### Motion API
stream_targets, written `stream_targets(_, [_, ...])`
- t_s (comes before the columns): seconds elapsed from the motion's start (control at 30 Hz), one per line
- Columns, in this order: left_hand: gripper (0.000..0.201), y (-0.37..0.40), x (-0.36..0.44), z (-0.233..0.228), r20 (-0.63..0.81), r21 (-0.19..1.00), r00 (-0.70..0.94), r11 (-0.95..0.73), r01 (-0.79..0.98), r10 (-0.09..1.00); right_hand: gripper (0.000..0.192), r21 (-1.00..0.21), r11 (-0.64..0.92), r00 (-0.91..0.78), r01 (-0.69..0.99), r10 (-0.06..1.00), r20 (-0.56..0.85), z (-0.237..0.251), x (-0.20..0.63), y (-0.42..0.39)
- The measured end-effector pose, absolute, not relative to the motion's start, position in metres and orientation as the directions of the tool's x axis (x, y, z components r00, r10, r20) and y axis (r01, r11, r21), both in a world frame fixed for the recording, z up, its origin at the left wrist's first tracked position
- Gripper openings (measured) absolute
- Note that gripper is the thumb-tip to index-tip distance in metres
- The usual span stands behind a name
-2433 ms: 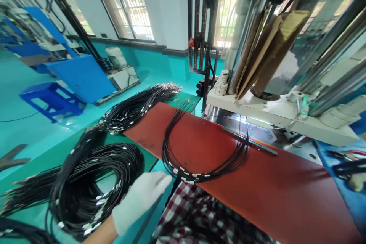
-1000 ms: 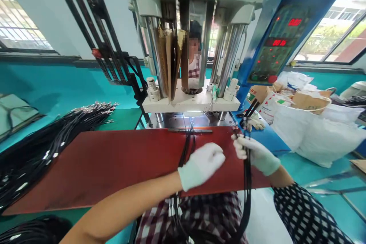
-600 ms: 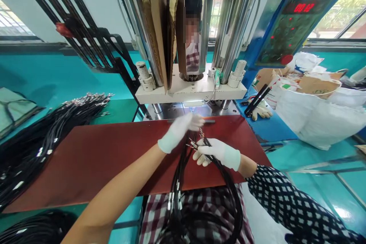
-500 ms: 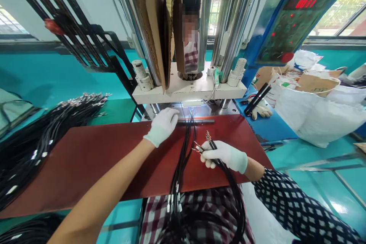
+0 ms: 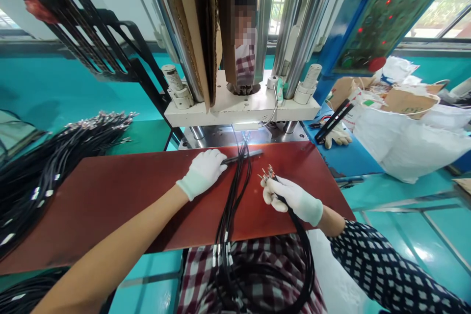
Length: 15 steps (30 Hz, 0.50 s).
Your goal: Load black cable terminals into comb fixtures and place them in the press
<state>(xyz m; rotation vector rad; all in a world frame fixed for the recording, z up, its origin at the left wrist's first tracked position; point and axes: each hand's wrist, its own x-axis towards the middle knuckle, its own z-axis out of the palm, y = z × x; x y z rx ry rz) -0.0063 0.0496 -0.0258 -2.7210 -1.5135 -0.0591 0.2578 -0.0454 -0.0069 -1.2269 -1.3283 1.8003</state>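
My left hand [image 5: 205,169], in a white glove, is closed on the left end of a narrow dark metal bar [image 5: 253,153]. The bar crosses the black cables [image 5: 235,184] that run from under the press down over my lap. My gloved right hand [image 5: 289,196] is wrapped around a bundle of black cables [image 5: 306,245]. Their stripped metal ends [image 5: 268,174] stick out past my thumb and fingers. The rest of that bundle loops down onto my lap. White tags [image 5: 222,254] sit on the cables at the board's front edge.
The press [image 5: 243,110] stands straight ahead, over the back edge of the red-brown board [image 5: 136,196]. At left lies a large pile of black cables [image 5: 55,176]. On the right are a control panel [image 5: 371,34], a glove [image 5: 337,136] and white sacks [image 5: 423,142].
My left hand has drawn the bar toward me and left, out from the press, and the bar now lies tilted. My right hand still holds its bundle. The panel's red digits have changed.
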Motion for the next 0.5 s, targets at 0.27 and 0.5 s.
stream_targets(0.27, [0.025,-0.048,-0.086,0.001,-0.187,0.144,0.143,-0.117,0.983,0.972,0.029,-0.902,-0.430,-0.506,0.031,0.772,-0.385,-0.005,0.248,-0.039])
stream_targets(0.5, [0.049,-0.049,-0.061,0.031,-0.314,0.905,0.240,0.213,0.367,0.919,0.022,-0.906,-0.402,-0.506,0.135,0.758,-0.412,0.006,0.231,-0.043])
